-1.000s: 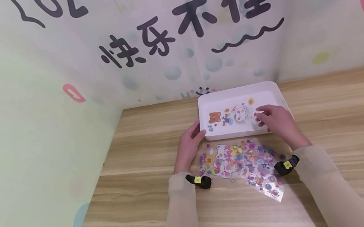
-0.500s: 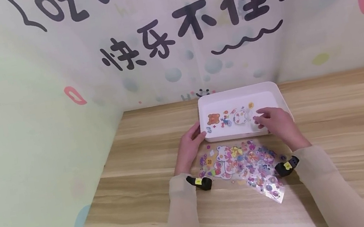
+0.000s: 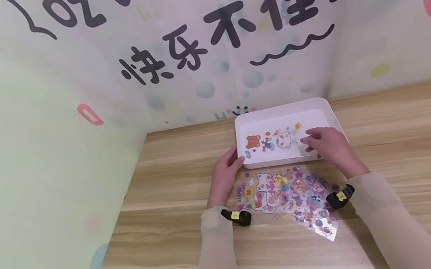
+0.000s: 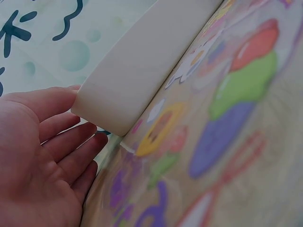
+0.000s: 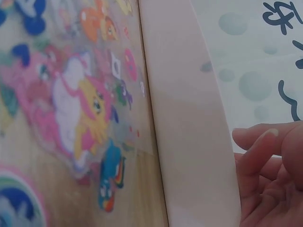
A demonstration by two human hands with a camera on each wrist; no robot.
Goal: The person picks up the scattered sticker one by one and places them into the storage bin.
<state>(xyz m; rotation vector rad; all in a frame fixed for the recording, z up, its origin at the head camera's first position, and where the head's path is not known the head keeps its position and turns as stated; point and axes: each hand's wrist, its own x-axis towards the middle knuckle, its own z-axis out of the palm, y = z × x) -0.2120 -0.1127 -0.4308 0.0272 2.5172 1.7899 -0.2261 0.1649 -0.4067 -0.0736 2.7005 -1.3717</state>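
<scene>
The tray (image 3: 310, 116) is looking like smooth white plastic, its finish satin. On the table (image 3: 166, 253), wood grain is showing, the surface matt. The sticker sheets (image 3: 301, 198) are appearing as thin clear plastic film, glossy, one corner throwing glare. The sleeves (image 3: 218, 255) are reading as soft matt cloth. The wall hanging (image 3: 290, 77) is resembling matt printed fabric. The wrist cameras (image 3: 245, 217) are showing dark, plastic-like casings.
</scene>
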